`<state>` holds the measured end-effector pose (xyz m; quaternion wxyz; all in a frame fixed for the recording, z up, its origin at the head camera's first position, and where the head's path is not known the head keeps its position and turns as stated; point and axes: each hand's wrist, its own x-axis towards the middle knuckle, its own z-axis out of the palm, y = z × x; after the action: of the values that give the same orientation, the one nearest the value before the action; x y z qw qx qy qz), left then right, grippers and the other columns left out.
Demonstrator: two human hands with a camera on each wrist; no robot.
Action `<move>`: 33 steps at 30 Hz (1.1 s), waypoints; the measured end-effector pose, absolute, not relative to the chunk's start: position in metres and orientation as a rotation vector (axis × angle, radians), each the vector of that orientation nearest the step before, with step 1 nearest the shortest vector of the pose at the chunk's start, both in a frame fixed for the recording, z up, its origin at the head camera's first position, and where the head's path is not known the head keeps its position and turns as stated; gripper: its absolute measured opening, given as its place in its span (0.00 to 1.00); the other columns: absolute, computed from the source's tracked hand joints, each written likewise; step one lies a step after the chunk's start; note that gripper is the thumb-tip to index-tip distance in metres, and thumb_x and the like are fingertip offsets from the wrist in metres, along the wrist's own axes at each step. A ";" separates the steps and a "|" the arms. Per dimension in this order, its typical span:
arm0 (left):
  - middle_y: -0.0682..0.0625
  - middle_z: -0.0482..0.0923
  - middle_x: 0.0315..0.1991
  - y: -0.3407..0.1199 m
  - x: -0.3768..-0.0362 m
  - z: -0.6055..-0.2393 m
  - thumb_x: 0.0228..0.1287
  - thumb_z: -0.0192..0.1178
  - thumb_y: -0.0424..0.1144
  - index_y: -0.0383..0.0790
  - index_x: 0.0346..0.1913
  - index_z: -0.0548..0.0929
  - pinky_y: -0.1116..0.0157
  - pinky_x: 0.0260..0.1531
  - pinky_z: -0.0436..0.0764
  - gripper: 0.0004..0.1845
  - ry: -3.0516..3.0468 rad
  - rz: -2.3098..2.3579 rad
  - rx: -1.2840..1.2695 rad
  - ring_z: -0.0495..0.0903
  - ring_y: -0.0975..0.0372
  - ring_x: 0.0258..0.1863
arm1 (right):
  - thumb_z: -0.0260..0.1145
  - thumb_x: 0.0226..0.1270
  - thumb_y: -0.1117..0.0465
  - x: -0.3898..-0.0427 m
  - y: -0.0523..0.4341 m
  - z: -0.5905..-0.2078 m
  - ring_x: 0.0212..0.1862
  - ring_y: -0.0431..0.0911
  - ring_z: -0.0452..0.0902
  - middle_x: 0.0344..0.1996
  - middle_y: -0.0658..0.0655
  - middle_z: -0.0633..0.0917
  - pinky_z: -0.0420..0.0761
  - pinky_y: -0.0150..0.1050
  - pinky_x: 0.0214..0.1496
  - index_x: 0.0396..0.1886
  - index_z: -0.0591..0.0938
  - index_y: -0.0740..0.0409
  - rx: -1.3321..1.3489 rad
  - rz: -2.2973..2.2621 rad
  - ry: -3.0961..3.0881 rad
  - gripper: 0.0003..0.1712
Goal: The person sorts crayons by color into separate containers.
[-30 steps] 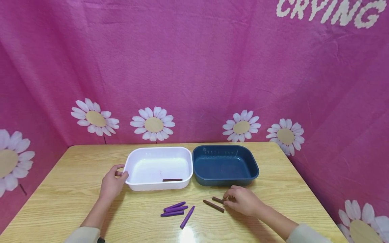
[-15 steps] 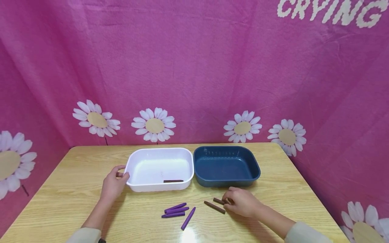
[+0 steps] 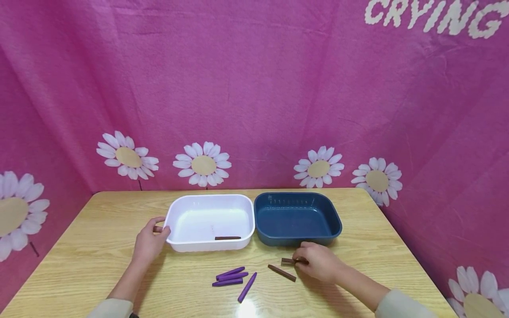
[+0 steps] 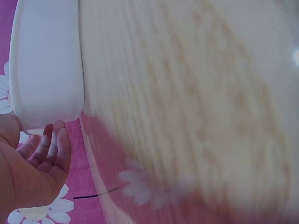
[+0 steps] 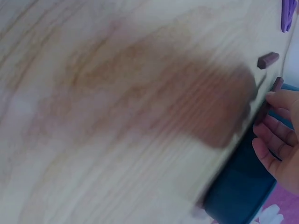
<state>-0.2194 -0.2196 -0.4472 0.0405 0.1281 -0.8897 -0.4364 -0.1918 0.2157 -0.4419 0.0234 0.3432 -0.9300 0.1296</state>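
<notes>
Right hand point(image 3: 318, 263) is pinching a brown crayon point(image 3: 287, 260) in its fingers just in front of the blue tray point(image 3: 297, 216), crayon pointing left; left hand point(image 3: 149, 240) is gripping the white tray point(image 3: 210, 222).

Your right hand point(image 3: 318, 263) covered far end of brown crayon point(image 3: 287, 261). Wrist views blurred bench point(image 4: 196, 102) grain; white tray point(image 4: 44, 65) was cut off by picture edge.

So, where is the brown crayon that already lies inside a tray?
In the head view, the brown crayon lies in the white tray, along its front wall, left of the blue tray.
</notes>
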 end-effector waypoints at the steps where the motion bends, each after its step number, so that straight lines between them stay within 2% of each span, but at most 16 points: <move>1: 0.38 0.75 0.43 -0.219 -0.219 -0.447 0.64 0.52 0.41 0.36 0.63 0.68 0.70 0.21 0.70 0.25 -2.724 -1.337 0.393 0.70 0.63 0.26 | 0.68 0.54 0.62 -0.192 0.216 -0.440 0.28 0.34 0.70 0.25 0.44 0.77 0.72 0.30 0.30 0.30 0.85 0.51 1.058 0.398 -2.876 0.04; 17: 0.39 0.74 0.42 -0.220 -0.221 -0.449 0.64 0.52 0.41 0.36 0.63 0.68 0.70 0.21 0.70 0.25 -2.719 -1.342 0.395 0.71 0.63 0.26 | 0.68 0.55 0.63 -0.196 0.204 -0.421 0.26 0.31 0.64 0.24 0.43 0.76 0.68 0.25 0.27 0.31 0.85 0.50 1.097 0.398 -2.830 0.04; 33: 0.38 0.75 0.41 -0.219 -0.220 -0.449 0.64 0.52 0.39 0.34 0.62 0.68 0.70 0.21 0.70 0.25 -2.713 -1.336 0.371 0.71 0.63 0.25 | 0.69 0.56 0.62 -0.203 0.178 -0.404 0.27 0.33 0.67 0.25 0.46 0.78 0.71 0.26 0.29 0.33 0.86 0.52 1.181 0.369 -2.803 0.05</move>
<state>-0.2202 -0.2192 -0.4487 0.0475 0.1217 -0.8894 -0.4381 -0.2026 0.1776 -0.4038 0.0386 0.3852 -0.9141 0.1204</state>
